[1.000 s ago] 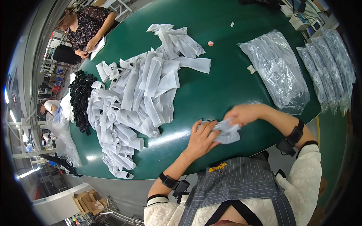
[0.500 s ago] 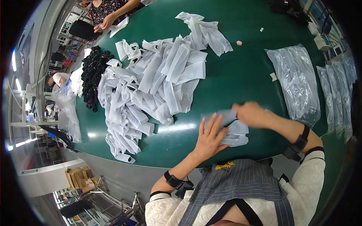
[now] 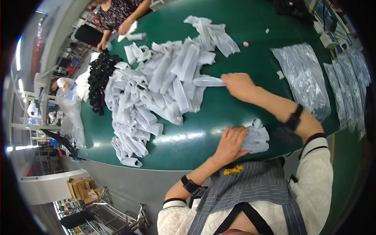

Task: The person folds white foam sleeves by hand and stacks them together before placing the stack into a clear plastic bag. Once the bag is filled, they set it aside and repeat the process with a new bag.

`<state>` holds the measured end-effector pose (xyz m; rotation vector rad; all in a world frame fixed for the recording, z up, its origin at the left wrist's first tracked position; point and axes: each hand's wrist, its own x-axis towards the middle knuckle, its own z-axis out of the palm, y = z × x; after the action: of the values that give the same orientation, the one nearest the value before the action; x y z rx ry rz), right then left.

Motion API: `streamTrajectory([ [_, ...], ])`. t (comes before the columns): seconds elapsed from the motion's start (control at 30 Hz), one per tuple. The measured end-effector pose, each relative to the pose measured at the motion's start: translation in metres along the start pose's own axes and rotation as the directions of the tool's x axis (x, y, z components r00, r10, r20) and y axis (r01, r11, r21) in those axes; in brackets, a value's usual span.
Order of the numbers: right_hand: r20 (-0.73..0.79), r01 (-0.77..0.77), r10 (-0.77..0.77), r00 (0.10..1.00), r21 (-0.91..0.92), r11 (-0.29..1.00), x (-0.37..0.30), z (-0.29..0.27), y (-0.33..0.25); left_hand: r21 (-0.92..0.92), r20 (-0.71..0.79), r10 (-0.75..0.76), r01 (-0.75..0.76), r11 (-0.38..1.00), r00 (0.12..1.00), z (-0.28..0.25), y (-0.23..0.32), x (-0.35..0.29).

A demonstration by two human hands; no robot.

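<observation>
A big heap of white, translucent, sleeve-like packets covers the left and middle of the green table. At its right edge my right hand is closed on the end of one long white packet, whose other end still lies against the heap. Nearer to me, my left hand rests with fingers laid out flat on the left part of a small bundle of similar packets. What the packets contain cannot be made out.
Black looped items are piled left of the heap. Clear plastic bags of packets lie at the right, with more bags beyond. A co-worker's hand is at the far left, near white packets. Small paper scraps dot the table.
My right hand has moved away from the small bundle, up and left to the heap, and taken hold of a packet. My left hand has shifted slightly right, its fingers closer together.
</observation>
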<state>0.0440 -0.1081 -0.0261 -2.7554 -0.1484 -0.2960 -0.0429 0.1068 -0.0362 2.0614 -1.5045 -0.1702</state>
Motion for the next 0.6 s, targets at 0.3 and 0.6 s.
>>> streamTrajectory([
  [0.3, 0.305, -0.15, 0.067, 0.95, 0.257, 0.955, -0.147, -0.054, -0.012, 0.092, 0.104, 0.096, -0.106, 0.99, 0.99, -0.027, -0.015, 0.02],
  [0.6, 0.359, -0.499, 0.353, 0.864, 0.512, 0.699, -0.214, -0.055, -0.079, 0.201, -0.311, -0.196, 0.266, 0.943, 0.93, 0.02, 0.008, 0.05],
])
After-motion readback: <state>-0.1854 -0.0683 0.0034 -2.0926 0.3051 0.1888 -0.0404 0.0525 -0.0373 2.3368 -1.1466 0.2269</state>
